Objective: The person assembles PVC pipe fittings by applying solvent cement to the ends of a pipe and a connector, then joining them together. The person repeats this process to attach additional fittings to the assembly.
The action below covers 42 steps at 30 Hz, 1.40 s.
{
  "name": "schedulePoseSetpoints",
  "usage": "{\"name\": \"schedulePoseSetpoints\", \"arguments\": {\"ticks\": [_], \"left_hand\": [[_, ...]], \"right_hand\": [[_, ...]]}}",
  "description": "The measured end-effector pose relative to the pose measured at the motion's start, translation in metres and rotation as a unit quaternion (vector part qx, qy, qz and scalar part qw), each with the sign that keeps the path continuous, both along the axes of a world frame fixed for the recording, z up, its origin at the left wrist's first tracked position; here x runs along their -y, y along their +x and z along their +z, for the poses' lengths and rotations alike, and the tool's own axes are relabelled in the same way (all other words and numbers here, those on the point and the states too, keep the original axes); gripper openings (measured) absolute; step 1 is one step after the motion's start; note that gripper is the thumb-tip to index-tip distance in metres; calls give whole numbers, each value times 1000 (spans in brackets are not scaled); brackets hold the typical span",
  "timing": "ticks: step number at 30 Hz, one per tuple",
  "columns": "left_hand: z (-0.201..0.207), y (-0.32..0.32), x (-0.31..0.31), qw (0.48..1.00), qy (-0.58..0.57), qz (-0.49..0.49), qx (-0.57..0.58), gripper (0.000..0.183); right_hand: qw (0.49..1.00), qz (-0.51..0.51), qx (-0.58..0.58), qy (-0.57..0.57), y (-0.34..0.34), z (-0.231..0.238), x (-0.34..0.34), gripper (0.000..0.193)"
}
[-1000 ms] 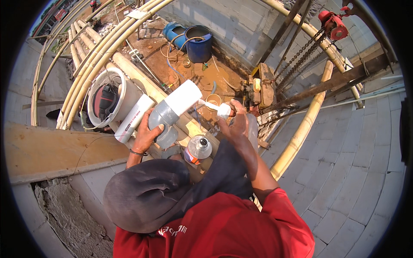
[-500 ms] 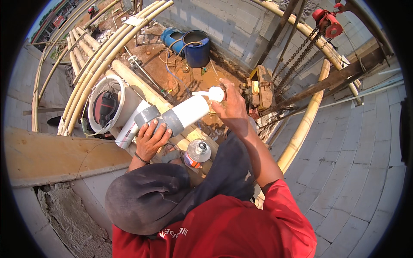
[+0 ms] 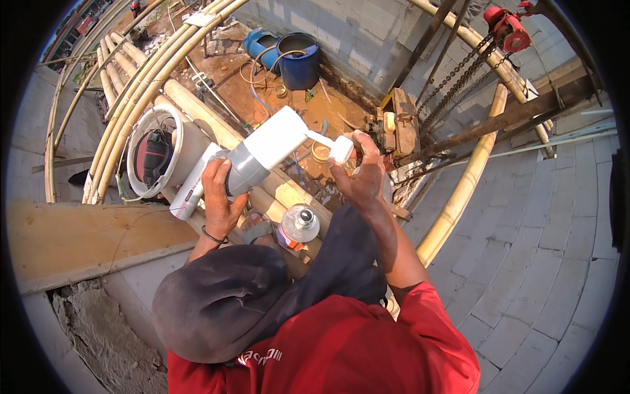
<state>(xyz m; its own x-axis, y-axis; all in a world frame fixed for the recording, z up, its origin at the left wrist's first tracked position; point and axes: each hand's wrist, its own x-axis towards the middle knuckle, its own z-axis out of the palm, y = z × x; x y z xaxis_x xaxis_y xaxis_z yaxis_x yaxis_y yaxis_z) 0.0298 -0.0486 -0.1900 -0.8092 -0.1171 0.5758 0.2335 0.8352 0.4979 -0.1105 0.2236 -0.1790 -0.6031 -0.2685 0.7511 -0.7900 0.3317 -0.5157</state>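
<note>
My left hand (image 3: 220, 197) is closed around a white plastic pipe beside its grey coupling (image 3: 248, 165). The wide white end (image 3: 275, 139) points up and away to the right, while a narrower white length (image 3: 191, 192) runs down to the left. Pinched in my right hand (image 3: 361, 176) is a white cap (image 3: 341, 150) with a thin white applicator stem (image 3: 319, 138). The stem's tip is at the rim of the wide pipe end. Between my legs, a clear plastic bottle (image 3: 302, 225) with a coloured label stands on the bamboo.
At left stands a white bucket (image 3: 178, 154) with a red and black tool (image 3: 155, 161) in it. Bamboo poles (image 3: 154, 75) cross the upper left. Blue barrels (image 3: 298, 69) stand on muddy ground beyond. A red chain hoist (image 3: 506, 31) hangs at upper right, above a yellowish machine (image 3: 398, 121).
The pipe has turned and its wide end now points more steeply away. My left hand has rolled round it. My right hand has brought the applicator lower, from above the pipe end to its rim.
</note>
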Motion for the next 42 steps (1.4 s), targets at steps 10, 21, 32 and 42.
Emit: {"name": "schedulePoseSetpoints", "arguments": {"ticks": [10,21,32,42], "left_hand": [[-7,4,11,660,722,-111,174,80],[-22,3,13,457,828,-222,237,73],[-33,17,37,829,526,23,191,58],[-13,41,76,788,613,38,53,68]], "right_hand": [[997,23,-46,-57,-14,-11,14,71],[999,5,50,-16,-23,-16,32,66],[995,25,96,-18,-9,-5,33,68],[900,172,241,318,44,-8,-12,73]]}}
